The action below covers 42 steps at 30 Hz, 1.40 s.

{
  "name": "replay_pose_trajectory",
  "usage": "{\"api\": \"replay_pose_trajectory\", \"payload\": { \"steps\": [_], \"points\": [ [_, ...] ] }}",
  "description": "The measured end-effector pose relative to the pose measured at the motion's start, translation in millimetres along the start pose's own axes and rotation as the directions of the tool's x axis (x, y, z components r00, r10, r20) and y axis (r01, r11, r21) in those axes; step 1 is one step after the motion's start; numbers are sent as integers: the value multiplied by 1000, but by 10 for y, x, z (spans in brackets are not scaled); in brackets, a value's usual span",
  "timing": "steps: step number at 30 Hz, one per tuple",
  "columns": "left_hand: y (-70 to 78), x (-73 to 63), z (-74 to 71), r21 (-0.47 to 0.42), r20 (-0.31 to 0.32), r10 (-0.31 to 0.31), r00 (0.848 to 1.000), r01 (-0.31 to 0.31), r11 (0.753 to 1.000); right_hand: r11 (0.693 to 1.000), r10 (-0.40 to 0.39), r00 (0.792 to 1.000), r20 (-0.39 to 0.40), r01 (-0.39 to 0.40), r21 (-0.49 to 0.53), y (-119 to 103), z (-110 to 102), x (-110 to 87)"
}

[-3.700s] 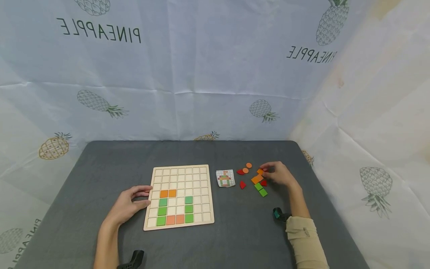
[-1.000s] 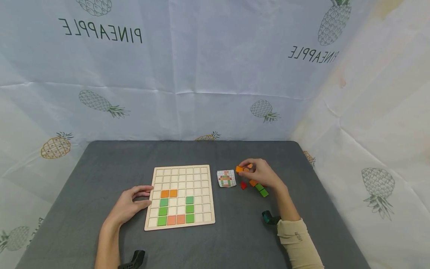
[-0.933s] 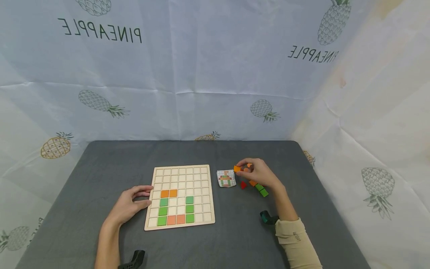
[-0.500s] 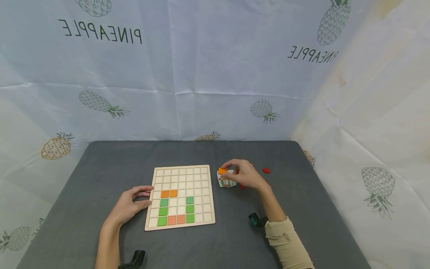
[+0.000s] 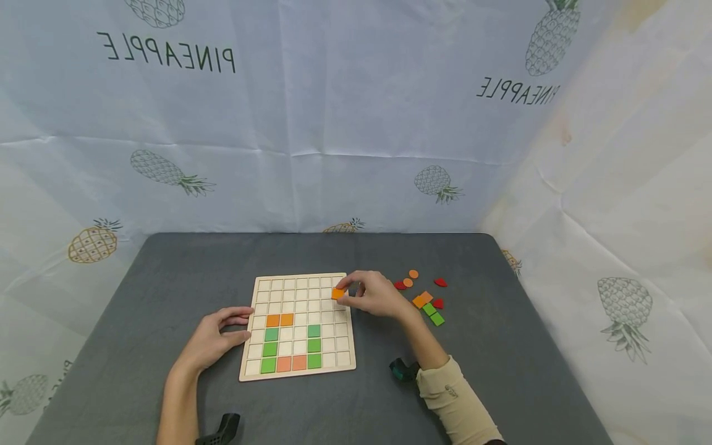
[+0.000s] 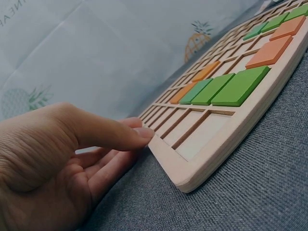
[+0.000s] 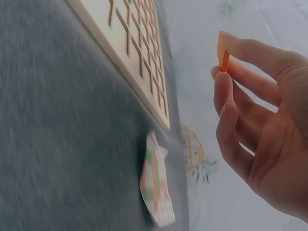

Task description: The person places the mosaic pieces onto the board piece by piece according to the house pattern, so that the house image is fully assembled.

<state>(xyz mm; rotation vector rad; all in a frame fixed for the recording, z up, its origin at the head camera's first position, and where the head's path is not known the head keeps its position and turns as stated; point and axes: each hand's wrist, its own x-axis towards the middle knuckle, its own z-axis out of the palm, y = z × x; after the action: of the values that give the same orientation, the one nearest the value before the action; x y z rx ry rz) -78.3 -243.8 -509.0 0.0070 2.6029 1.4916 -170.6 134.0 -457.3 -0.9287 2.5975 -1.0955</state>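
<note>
My right hand [image 5: 375,293] pinches an orange square tile [image 5: 337,293] between thumb and fingertips, over the upper right of the wooden grid board [image 5: 353,364]. The right wrist view shows that tile [image 7: 223,50] held on edge, apart from the board. At the board's left rim rests my left hand [image 5: 208,340], its relaxed fingers touching the edge; the left wrist view has the thumb [image 6: 139,137] on the rim. Set in the board are green tiles [image 5: 269,349], two orange tiles [image 5: 280,320] and two salmon tiles [image 5: 292,363].
Loose orange, red and green pieces [image 5: 428,309] lie right of the board, some round, some square, some pointed. A creased pattern card [image 7: 156,185] lies beside the board, hidden by my right hand in the head view. The dark table's far edge [image 5: 311,235] meets a pineapple-print curtain.
From the loose pieces on the right, my right hand has carried the orange tile left, past the card, to above the board. The left hand has stayed at the rim.
</note>
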Motion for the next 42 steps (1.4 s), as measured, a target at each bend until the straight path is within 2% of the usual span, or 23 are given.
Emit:
{"api": "replay_pose_trajectory", "payload": {
  "steps": [11,15,23,30,42],
  "points": [
    [-9,-11,1,-8,4,13,1000,-13,1000,1000,-23,993,112,21,18,-126,249,209],
    [-5,-15,-5,16,0,18,1000,-18,1000,1000,-24,988,150,21,18,-167,340,282],
    [-19,-12,3,44,-16,24,1000,-24,999,992,-9,979,204,35,-124,-261,565,416],
    [-30,-5,11,45,-16,30,999,-29,999,978,41,980,195,1,-209,-333,669,450],
    [-23,-21,3,33,-18,24,1000,-24,999,960,55,981,184,-1,-282,-386,753,485]
  ]
}}
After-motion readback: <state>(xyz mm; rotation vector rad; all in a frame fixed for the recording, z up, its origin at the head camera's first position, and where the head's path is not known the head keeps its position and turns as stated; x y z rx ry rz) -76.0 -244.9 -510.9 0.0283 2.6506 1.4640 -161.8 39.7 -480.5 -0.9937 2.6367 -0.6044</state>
